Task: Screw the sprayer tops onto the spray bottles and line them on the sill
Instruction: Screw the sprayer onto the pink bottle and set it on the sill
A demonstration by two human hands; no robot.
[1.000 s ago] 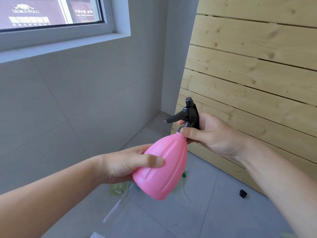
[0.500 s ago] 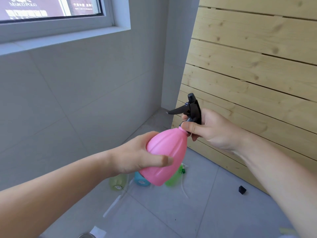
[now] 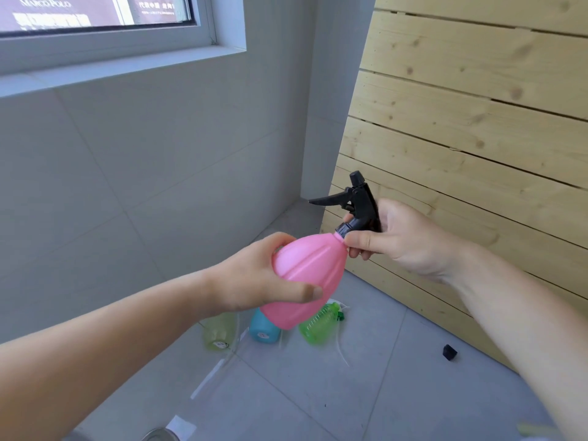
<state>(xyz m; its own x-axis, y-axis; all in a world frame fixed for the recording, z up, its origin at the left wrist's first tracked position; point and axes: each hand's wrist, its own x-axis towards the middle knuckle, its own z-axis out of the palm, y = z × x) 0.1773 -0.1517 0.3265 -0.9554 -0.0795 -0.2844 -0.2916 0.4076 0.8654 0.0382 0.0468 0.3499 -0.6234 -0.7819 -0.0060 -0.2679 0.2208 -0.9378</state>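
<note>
A pink spray bottle (image 3: 305, 272) is held tilted in mid-air, neck pointing up and right. My left hand (image 3: 251, 281) wraps around its body. A black sprayer top (image 3: 356, 202) sits on the bottle's neck, trigger pointing left. My right hand (image 3: 404, 240) grips the sprayer's collar with thumb and fingers. On the floor below lie a yellow-green bottle (image 3: 218, 332), a blue bottle (image 3: 262, 329) and a green bottle (image 3: 318, 324). The white window sill (image 3: 127, 65) runs along the upper left.
A wooden slatted panel (image 3: 461, 122) leans against the wall on the right. A small black cap (image 3: 449, 352) lies on the grey floor tiles near it. Thin white dip tubes (image 3: 342, 353) lie beside the floor bottles. A round metal rim (image 3: 159, 434) shows at the bottom edge.
Both hands have lifted the pink bottle slightly and tilted it more upright. My left hand shifted its grip around the body. The floor bottles have come into view beneath it.
</note>
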